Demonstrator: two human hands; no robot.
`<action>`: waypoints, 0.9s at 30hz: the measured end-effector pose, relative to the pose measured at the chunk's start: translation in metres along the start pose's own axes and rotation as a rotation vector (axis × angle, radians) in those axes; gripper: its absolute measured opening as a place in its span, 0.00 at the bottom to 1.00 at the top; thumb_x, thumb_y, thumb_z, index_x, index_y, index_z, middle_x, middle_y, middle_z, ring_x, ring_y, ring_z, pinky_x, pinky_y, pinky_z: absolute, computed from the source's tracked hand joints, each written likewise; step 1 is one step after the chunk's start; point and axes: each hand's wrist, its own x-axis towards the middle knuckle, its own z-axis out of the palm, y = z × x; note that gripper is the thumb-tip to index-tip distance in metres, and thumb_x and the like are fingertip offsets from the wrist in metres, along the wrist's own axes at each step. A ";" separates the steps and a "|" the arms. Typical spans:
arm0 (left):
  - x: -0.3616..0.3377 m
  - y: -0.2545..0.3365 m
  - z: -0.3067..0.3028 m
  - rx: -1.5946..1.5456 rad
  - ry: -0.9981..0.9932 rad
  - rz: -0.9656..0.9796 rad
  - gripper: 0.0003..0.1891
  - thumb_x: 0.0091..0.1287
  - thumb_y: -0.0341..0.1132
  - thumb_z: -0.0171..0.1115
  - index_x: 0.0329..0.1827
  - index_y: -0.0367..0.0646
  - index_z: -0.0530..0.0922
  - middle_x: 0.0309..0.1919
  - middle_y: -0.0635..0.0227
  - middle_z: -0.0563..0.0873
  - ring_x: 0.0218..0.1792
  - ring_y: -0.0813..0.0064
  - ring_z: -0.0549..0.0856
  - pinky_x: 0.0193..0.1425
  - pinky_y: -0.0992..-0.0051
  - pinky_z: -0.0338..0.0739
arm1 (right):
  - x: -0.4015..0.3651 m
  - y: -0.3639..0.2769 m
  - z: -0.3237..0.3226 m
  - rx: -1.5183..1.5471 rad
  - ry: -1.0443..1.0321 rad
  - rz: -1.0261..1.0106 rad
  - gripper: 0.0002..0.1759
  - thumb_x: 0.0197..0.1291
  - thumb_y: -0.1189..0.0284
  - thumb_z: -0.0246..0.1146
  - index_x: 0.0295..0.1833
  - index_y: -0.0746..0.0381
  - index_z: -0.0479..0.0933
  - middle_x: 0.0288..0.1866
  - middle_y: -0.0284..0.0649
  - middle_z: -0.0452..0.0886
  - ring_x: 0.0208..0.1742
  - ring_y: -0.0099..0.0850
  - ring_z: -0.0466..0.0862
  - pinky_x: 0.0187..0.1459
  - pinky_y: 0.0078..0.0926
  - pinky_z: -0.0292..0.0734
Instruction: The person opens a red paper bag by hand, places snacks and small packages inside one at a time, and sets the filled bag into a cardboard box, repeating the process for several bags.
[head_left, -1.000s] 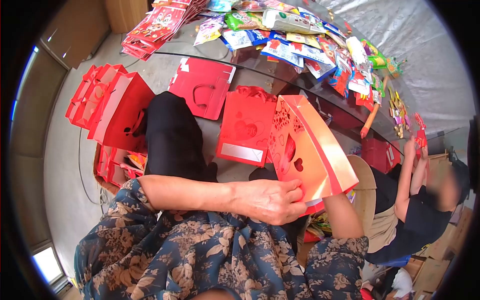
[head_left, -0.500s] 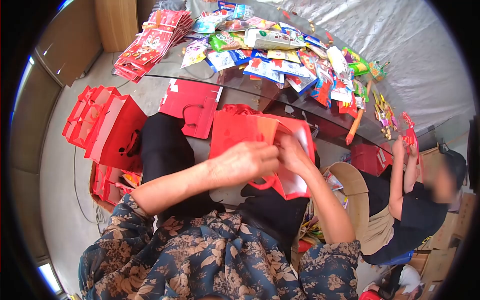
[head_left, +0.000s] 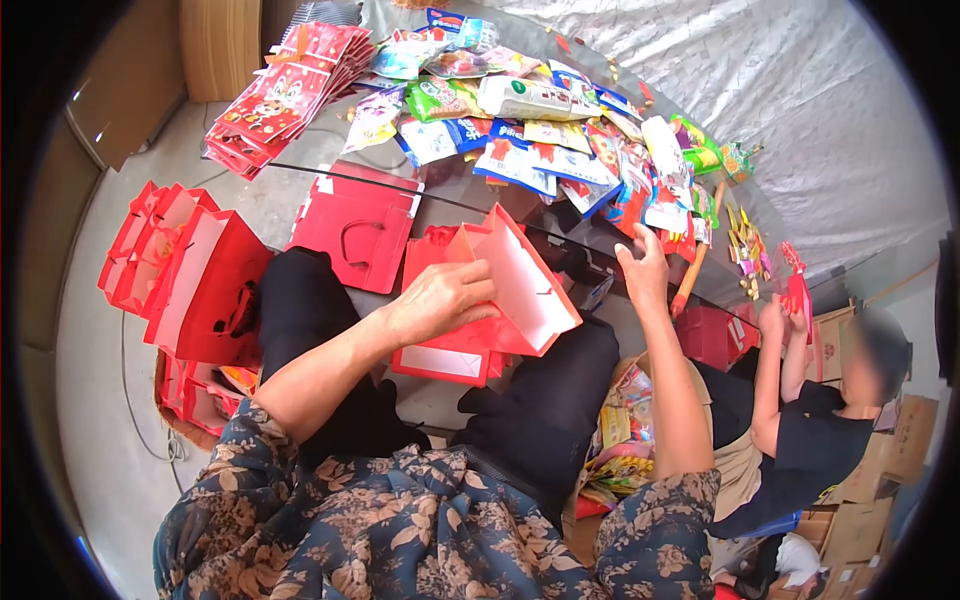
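My left hand [head_left: 443, 300] is closed on the edge of a red paper bag [head_left: 540, 285], whose white inside shows. More red bag material lies beneath it over my lap. Off to the right, my right hand [head_left: 645, 265] is raised with its fingers apart and holds nothing. It is near the front edge of the glass table, just below the colourful snack packets [head_left: 560, 160]. A stack of red printed packets [head_left: 285, 100] lies at the table's left end.
Upright red bags [head_left: 215, 285] stand at the left. A flat red box [head_left: 355, 225] lies beyond my knees. An open carton of snacks [head_left: 625, 440] is by my right leg. Another person [head_left: 820, 440] sits at the right, hands raised around a red item.
My right hand has left the bag and reached out toward the table, its fingers opening. The bag in my left hand has turned, its opening now tilted to the right.
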 end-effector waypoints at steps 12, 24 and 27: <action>0.001 -0.006 -0.001 0.016 -0.008 0.028 0.13 0.58 0.32 0.74 0.41 0.42 0.79 0.40 0.63 0.78 0.37 0.57 0.83 0.39 0.62 0.82 | 0.061 0.031 0.043 -0.365 0.099 -0.004 0.41 0.61 0.61 0.69 0.77 0.56 0.62 0.72 0.53 0.72 0.68 0.52 0.76 0.62 0.52 0.75; 0.005 -0.008 0.005 0.025 -0.003 0.042 0.13 0.58 0.34 0.74 0.42 0.42 0.79 0.40 0.62 0.78 0.38 0.57 0.83 0.40 0.62 0.82 | 0.055 0.064 0.014 0.105 0.438 0.175 0.20 0.72 0.68 0.57 0.64 0.67 0.73 0.48 0.46 0.87 0.44 0.41 0.88 0.49 0.41 0.80; 0.003 -0.006 0.003 0.036 -0.017 0.038 0.13 0.58 0.33 0.74 0.42 0.42 0.79 0.40 0.62 0.78 0.38 0.57 0.83 0.39 0.62 0.81 | 0.021 0.041 -0.007 0.684 0.339 0.203 0.18 0.73 0.69 0.58 0.64 0.65 0.72 0.49 0.40 0.84 0.40 0.24 0.85 0.42 0.20 0.77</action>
